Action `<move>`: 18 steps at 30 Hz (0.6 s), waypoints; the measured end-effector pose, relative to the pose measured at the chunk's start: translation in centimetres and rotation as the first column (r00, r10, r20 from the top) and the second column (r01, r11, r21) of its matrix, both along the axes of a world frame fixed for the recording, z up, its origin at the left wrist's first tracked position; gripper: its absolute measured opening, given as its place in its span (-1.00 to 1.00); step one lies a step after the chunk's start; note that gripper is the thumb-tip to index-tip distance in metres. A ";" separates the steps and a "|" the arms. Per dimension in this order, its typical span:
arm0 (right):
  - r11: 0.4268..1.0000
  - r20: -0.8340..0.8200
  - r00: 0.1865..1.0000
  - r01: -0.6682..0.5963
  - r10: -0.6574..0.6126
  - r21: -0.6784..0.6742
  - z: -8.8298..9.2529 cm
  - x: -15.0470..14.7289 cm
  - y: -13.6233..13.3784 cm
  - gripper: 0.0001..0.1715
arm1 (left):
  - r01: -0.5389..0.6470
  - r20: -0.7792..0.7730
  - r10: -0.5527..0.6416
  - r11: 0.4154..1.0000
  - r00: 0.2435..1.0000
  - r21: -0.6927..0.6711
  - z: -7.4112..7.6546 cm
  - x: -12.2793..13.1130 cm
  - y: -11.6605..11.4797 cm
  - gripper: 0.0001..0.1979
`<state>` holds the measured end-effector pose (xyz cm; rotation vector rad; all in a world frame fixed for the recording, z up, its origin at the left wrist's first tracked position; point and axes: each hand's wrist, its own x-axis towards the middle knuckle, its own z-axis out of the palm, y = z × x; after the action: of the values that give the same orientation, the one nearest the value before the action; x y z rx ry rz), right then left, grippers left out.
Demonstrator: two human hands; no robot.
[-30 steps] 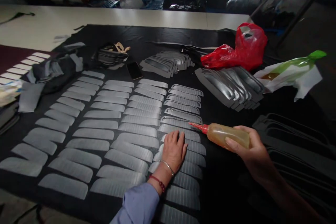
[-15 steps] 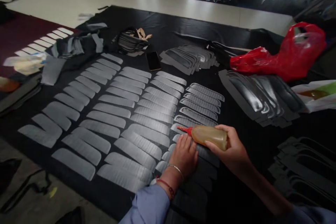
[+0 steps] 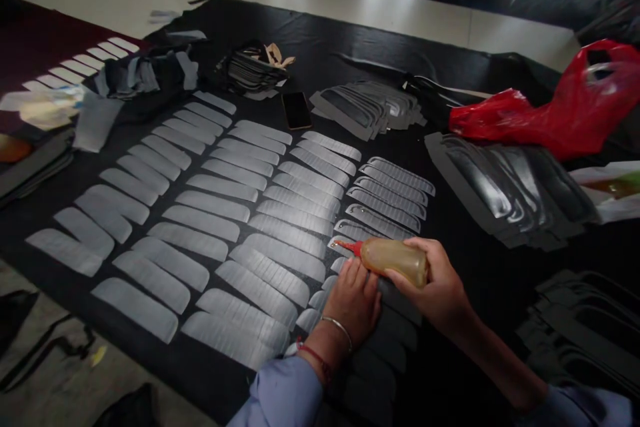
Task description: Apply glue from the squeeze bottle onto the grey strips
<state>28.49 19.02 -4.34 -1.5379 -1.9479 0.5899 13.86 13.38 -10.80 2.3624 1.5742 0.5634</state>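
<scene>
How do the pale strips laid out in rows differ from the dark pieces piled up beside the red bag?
The pale strips lie singly, side by side in neat rows; the dark pieces overlap in a fanned heap. The strips look matt silver-grey, the dark pieces glossy black. The strips appear narrower, the dark pieces broader. The right hand points a glue bottle at the strips, while the left hand presses on them; the heap lies untouched. Both lie flat on the black cloth.

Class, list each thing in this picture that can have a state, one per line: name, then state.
Glue bottle: tilted, red nozzle on a strip.
Right hand: gripping the glue bottle.
Left hand: flat, pressing on the strips.
Grey strips: laid flat in rows.
Phone: screen dark.
Red plastic bag: crumpled.
</scene>
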 end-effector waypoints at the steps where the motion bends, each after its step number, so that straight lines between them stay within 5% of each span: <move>1: 1.000 0.011 1.000 0.002 -0.002 0.009 0.0 0.0 0.0 -0.51 | -0.002 -0.005 0.002 1.000 1.000 0.003 0.0 0.0 0.0 -0.58; 18: 0.981 0.133 0.989 -0.080 0.056 0.177 1.1 1.4 -0.1 -0.56 | -0.019 -0.084 0.024 0.998 0.996 0.057 0.1 0.1 -0.1 -0.59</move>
<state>29.94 18.88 -3.20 -1.4298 -2.0947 0.3365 13.92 13.29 -10.72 2.4435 1.6419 0.5252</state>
